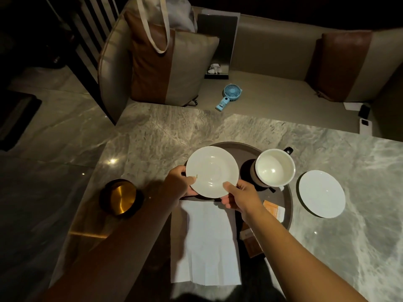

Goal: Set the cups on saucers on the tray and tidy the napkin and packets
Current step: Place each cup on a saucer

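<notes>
Both hands carry one white saucer (212, 171) level above the left half of the dark round tray (244, 151). Your left hand (178, 182) pinches the near-left rim and your right hand (239, 197) pinches the near-right rim. Each thumb lies on top with the fingers curled beneath, a two-point hold that keeps the saucer flat and leaves its centre well free for a cup. The cup (274, 166), white inside and dark outside, stands on the right half of the tray without a saucer. Whether another cup sits under it cannot be told. The second saucer (321, 194) lies on the marble table (174, 131) just beside the tray's right edge, within reach for that cup. The napkin (205, 243) lies unfolded below your hands, across the tray's near rim and onto the table, and the orange packets (273, 211) lie loose to its right, so the tidying is not yet done. A gold-lined bowl (121, 197) sits apart at left.
</notes>
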A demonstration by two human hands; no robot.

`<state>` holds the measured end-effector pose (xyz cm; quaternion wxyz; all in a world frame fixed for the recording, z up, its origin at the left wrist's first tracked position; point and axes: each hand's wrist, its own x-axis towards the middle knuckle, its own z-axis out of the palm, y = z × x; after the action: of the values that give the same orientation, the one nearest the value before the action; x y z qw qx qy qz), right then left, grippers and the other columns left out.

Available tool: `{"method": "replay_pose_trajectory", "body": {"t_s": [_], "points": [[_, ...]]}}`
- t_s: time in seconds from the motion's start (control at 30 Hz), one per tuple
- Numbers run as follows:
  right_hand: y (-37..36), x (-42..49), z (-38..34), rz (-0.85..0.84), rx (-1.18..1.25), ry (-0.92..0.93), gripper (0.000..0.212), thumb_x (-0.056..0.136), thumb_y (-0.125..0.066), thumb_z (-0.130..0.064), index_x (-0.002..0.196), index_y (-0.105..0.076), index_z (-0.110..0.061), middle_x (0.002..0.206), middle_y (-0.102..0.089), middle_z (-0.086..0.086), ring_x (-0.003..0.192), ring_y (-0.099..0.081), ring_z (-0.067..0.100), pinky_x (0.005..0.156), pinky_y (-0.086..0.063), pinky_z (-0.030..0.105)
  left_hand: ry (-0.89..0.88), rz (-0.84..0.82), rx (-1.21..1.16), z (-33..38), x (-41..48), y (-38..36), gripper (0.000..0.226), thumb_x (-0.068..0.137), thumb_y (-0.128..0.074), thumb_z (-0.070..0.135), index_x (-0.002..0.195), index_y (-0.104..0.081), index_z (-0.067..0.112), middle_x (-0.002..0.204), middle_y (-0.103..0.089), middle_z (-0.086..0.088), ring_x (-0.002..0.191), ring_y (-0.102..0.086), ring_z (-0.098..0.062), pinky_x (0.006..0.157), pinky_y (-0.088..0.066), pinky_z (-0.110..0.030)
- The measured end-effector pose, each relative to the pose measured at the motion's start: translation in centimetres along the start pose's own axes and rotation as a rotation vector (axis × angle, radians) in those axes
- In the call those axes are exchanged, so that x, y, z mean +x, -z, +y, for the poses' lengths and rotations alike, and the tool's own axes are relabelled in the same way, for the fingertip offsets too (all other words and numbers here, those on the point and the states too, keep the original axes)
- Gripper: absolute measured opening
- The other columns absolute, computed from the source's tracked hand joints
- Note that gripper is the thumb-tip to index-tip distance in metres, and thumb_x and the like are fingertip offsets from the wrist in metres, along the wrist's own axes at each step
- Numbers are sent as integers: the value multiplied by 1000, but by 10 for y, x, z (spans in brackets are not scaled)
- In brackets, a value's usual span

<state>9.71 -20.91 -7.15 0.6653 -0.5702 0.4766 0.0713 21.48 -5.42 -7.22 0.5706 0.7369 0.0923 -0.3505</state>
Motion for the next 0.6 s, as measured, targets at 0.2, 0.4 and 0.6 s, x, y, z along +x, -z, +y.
{"method": "replay_pose_trajectory", "body": {"t_s": [0.2,0.4,0.6], "points": [[10,-29,-4,-133,48,26,25,94,-68,-23,115,-67,-9,70,-70,14,52,-61,18,53,-52,29,64,-147,-390,10,-23,7,26,98,-56,10,122,-63,2,117,-69,-23,107,-66,-39,84,-59,-51],[41,-58,-19,-303,-13,111,24,91,-70,-21,109,-70,-4,71,-67,19,48,-55,21,53,-49,30,155,-223,-532,20,-45,15,27,96,-62,19,119,-66,7,114,-73,-18,110,-68,-34,90,-55,-46],[69,-93,-35,-343,-88,231,37,82,-76,-28,88,-65,7,65,-60,23,49,-53,27,52,-47,31,130,-336,-452,14,-76,13,32,92,-67,31,117,-69,12,114,-73,-16,108,-70,-32,93,-56,-45]]}}
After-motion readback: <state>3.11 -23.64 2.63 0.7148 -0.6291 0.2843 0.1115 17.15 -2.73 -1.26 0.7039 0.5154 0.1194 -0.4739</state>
